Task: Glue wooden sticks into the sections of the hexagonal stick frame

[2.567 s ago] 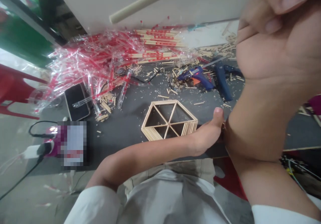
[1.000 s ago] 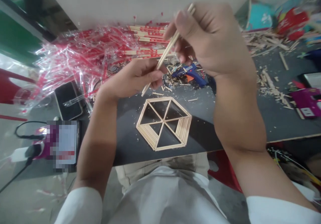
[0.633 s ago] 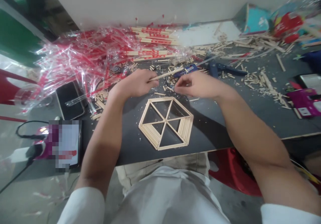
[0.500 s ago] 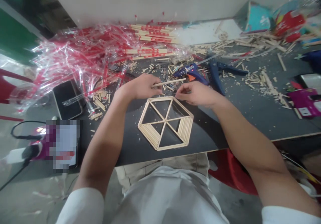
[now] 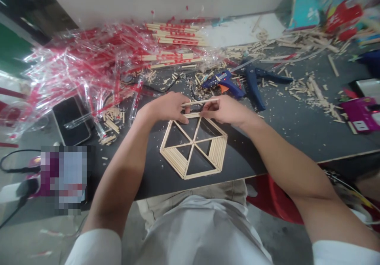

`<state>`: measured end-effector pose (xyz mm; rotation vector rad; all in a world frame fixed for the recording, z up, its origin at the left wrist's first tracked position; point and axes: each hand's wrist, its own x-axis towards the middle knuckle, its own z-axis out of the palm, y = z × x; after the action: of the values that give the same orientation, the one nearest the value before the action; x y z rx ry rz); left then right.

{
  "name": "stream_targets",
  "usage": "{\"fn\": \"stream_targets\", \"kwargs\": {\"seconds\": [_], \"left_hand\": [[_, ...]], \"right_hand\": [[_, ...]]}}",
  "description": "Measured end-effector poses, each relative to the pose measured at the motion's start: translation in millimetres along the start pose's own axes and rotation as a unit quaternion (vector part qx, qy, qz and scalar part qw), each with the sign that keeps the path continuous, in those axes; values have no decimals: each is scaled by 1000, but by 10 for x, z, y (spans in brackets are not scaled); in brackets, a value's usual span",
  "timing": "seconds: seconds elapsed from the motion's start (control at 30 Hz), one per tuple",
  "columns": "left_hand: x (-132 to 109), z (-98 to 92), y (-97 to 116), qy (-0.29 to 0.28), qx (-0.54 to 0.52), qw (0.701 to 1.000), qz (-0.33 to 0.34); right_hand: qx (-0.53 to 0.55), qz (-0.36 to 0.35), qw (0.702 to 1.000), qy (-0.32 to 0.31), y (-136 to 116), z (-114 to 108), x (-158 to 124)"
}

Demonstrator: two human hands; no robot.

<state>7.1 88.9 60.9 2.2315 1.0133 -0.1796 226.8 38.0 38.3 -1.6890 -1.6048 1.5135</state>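
On the counter (image 5: 311,138), the hexagonal stick frame (image 5: 193,142) has two wedges part-filled, four open; the left hand (image 5: 165,107) pinches a wooden stick (image 5: 199,102), the right hand (image 5: 228,109) curls at the far rim, grip unclear

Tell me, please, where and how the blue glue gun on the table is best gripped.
Probably by its handle, coming from the near right: the glue gun lies with that handle slanting toward the person's right, while its nozzle points left.

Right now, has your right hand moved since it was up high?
Yes. The right hand moved down the picture: then it showed higher than the glue gun, now lower, by the far edge of the wooden frame.
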Motion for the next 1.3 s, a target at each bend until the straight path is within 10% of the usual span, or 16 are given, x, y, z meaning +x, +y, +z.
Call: {"fn": "stream_targets", "kwargs": {"seconds": [1.3], "left_hand": [[-88, -101, -7, 10, 70, 997, -27]], "right_hand": [[-84, -70, 993, 38, 21, -70, -23]]}}
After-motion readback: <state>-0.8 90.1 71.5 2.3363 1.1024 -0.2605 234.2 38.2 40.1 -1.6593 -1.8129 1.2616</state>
